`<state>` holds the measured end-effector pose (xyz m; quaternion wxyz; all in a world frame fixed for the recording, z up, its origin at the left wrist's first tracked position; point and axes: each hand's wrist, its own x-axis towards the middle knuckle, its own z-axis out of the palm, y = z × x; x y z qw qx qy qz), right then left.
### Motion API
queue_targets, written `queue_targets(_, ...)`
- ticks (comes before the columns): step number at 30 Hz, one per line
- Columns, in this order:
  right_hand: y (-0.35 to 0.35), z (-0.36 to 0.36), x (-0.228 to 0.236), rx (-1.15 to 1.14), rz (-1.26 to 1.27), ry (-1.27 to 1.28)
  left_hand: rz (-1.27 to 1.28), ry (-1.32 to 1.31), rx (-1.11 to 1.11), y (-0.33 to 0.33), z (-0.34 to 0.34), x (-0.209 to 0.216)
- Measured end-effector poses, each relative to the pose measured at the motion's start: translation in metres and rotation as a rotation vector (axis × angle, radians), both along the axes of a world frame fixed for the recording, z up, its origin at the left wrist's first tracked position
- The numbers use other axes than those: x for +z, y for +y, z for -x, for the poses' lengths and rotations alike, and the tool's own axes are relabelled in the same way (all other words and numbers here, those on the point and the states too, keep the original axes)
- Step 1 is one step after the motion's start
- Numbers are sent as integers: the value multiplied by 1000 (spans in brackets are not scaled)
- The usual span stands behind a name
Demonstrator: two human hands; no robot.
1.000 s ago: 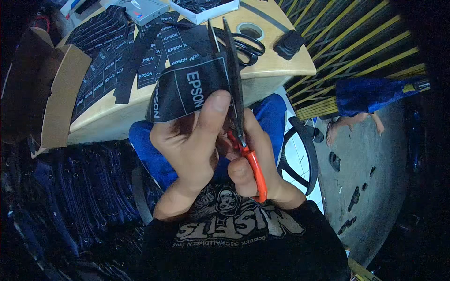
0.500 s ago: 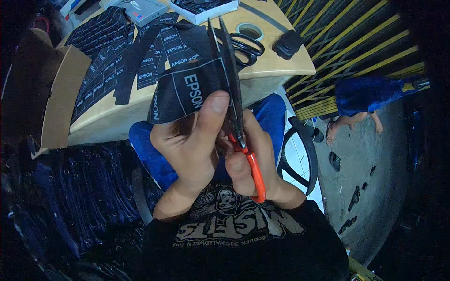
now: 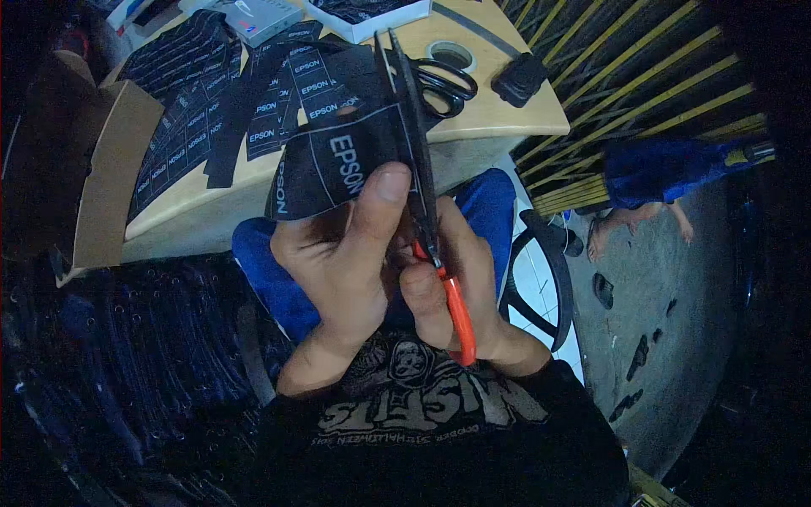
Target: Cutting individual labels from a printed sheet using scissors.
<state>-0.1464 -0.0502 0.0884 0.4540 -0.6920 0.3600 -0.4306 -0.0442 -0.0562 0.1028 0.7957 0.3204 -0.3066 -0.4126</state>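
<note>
Between thumb and fingers, my left hand (image 3: 342, 249) pinches a piece of black printed fabric (image 3: 317, 165) with white lettering and thin white lines. My right hand (image 3: 460, 283) is wrapped round the red handles of a pair of scissors (image 3: 454, 304). Their long dark blades point up and away, slightly parted, along the right edge of the fabric near my left thumb. The lower fingers of both hands are partly hidden behind the fabric and the handles. More strips of the same printed fabric (image 3: 262, 106) lie on the table just beyond.
On the pale wooden table (image 3: 498, 114) are black-handled scissors (image 3: 448, 89), a tape roll (image 3: 452, 56), a small black object (image 3: 518, 80) and a white box (image 3: 372, 29) of dark pieces. A cardboard box (image 3: 118, 169) stands left. Another person (image 3: 659, 182) is by the yellow-barred gate at right.
Both hands have shifted very slightly, with the scissors and fabric still held. The blades stay slightly parted, nearly as before.
</note>
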Motion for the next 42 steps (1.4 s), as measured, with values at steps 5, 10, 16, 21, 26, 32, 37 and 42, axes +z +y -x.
queue_targets(5,1,0,0,-12,4,12,-25,3,8,1,0,2)
queue_targets(10,1,-3,1,-27,6,11,-26,-31,19,1,-2,1)
queue_targets(16,2,-3,-1,-3,-41,-11,-49,-14,104,-2,2,0)
queue_targets(21,3,-7,-7,-77,-44,-54,-34,-28,29,0,-2,-4)
queue_targets(26,4,-8,-4,-94,-76,-53,3,-21,36,-1,0,-5)
queue_targets(32,2,4,-16,-17,-95,-86,26,20,12,-2,-2,-14)
queue_targets(37,4,12,-30,4,-117,-220,46,-53,17,0,-9,-24)
queue_targets(42,5,24,-28,-89,58,276,39,-77,119,13,-34,-36)
